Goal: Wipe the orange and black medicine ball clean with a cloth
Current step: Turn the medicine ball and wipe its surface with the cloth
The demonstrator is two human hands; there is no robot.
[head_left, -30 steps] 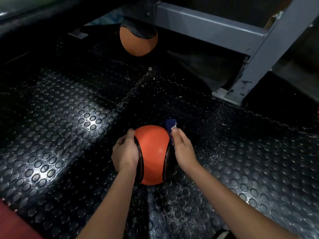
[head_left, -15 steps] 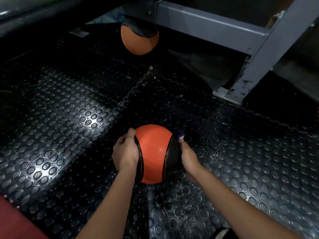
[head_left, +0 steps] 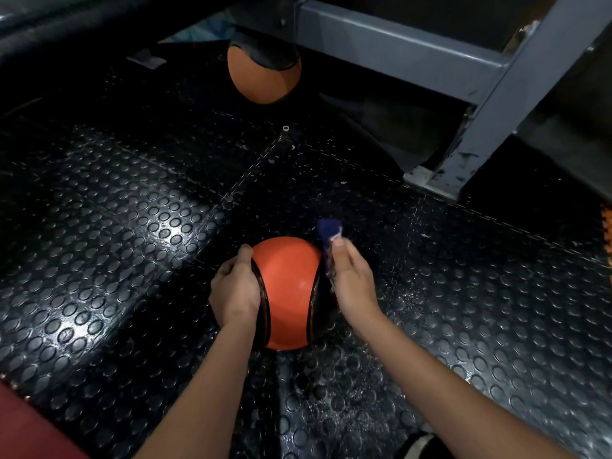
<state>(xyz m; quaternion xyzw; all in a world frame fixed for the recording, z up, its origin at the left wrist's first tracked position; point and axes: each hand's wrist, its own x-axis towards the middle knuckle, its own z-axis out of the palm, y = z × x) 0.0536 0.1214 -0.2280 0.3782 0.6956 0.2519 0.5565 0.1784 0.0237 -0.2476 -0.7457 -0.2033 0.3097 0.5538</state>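
An orange and black medicine ball [head_left: 284,289] rests on the black studded rubber floor [head_left: 132,260] in front of me. My left hand [head_left: 235,293] cups its left black panel and steadies it. My right hand [head_left: 352,283] presses a dark blue cloth [head_left: 328,233] against the ball's upper right side; the cloth's tip sticks up past my fingertips. The ball's right black panel is mostly hidden behind the cloth and hand.
A second orange and black ball [head_left: 263,72] lies farther back under a grey steel frame [head_left: 397,51], whose slanted leg and foot plate [head_left: 433,182] stand at the right. Wet specks glisten on the floor right of the ball. A red mat corner [head_left: 29,432] shows at lower left.
My right hand slid down the ball's right side with the cloth half a second ago, then came back up; the cloth tip shows above the ball again. The left hand stayed put.
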